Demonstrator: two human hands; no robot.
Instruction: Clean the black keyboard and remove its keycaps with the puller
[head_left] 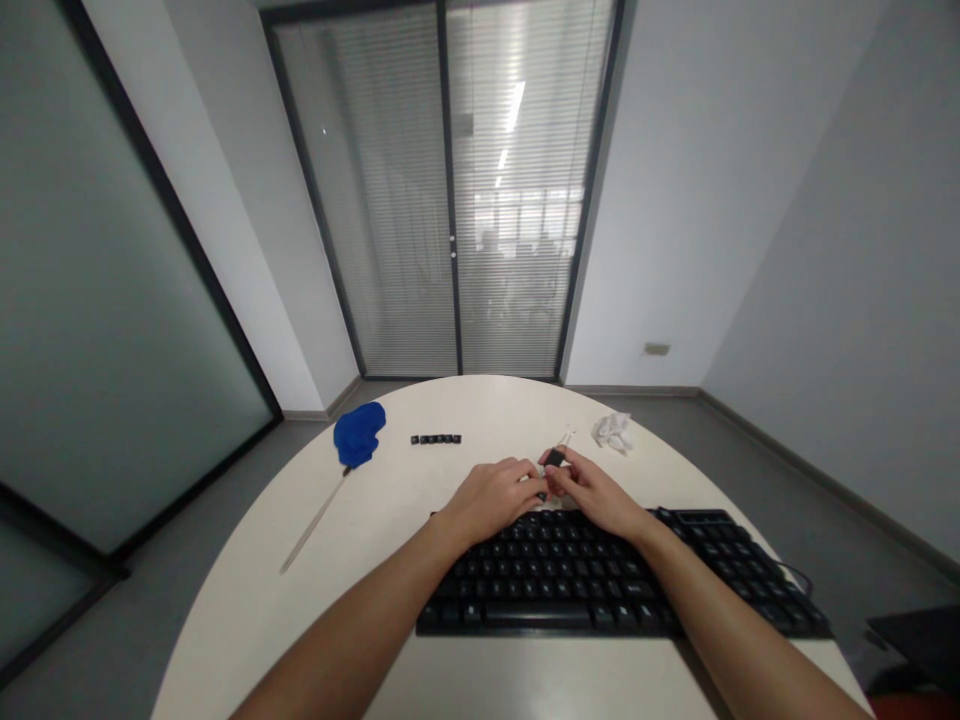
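resting just past the far edge of the keyboard (600,575), a small black keycap puller (555,458) with a pale wire end sits pinched in the right hand (596,492), its long axis tilted up and away toward the far right. the right hand's grip is narrow, closed on the puller's dark body. the left hand (491,497) lies just beside it, fingertips touching the right hand's at the keyboard's top row, its grip curled narrow too (whether it holds a keycap i cannot tell). the puller lies a little right of where the hands meet, so the right hand is nearer. further out on the round white table (247,610): a row of loose black keycaps (436,439), a blue cloth (359,434) with a thin rod (315,522) beside it, and crumpled tissue (613,432) to the right.
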